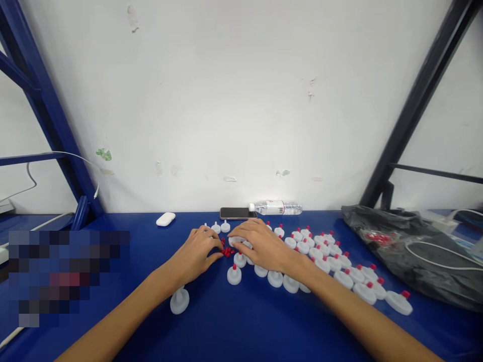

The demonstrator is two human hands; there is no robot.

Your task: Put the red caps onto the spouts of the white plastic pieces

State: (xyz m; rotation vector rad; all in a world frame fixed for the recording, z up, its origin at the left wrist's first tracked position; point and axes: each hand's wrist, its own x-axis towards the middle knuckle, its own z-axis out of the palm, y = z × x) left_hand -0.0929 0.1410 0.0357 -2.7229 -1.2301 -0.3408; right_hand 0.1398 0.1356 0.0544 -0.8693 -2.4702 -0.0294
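My left hand (201, 251) is over the left side of a small pile of red tip caps (227, 252), its fingers curved and its thumb apart from the forefinger. Opposite it, my right hand (260, 245) has its fingers and thumb around a white nozzle lid (234, 241), partly hidden by the fingers. Just in front of that pile stands a white lid with a red tip (234, 274). A bare white nozzle lid (179, 300) sits beside my left forearm. Several more bare lids (225, 227) stand behind my left hand.
Many red-tipped white lids (334, 263) spread across the right of the blue table (211, 332). At the back are a phone (236, 213), a water bottle (277, 207) and a white earbud case (165, 219). A black plastic bag (407, 261) with red caps lies at right.
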